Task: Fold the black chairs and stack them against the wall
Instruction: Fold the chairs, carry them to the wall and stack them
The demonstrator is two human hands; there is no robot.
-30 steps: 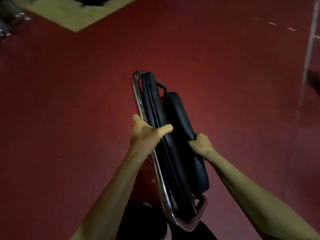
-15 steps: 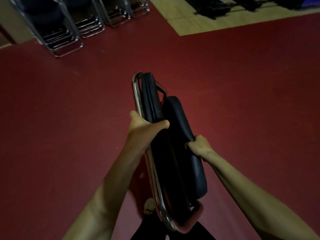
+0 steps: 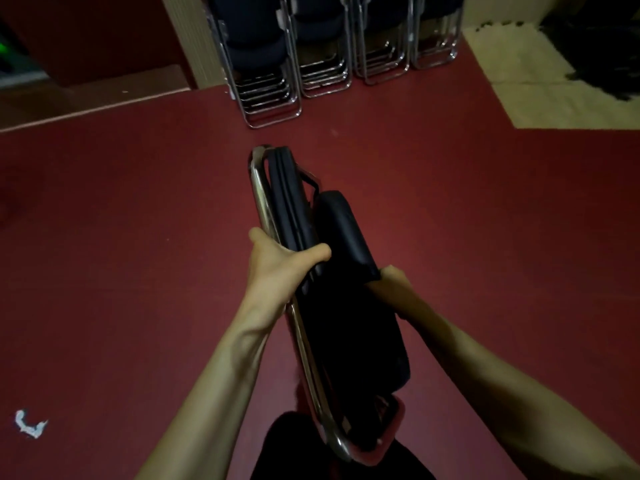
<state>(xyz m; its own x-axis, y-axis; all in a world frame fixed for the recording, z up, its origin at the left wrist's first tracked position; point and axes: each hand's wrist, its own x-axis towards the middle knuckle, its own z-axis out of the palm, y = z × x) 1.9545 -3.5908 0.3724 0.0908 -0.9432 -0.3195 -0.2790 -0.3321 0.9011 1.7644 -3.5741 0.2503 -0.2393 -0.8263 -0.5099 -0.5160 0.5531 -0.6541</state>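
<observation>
a folded chair (image 3: 332, 341) is being carried, frame (image 3: 262, 199) gripped by the left hand (image 3: 277, 268), pad (image 3: 346, 233) by the right hand (image 3: 393, 284); best kept closed toward the far stacks (image 3: 266, 98).

The dark red floor (image 3: 138, 237) carries four rows of folded chrome-framed black chairs (image 3: 322, 74) at the wall (image 3: 187, 39), a cream mat (image 3: 540, 95) beside them, and a small white scrap (image 3: 30, 424).

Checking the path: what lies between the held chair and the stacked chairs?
Bare red floor separates the held chair from the stacked chairs, per the head view.
</observation>
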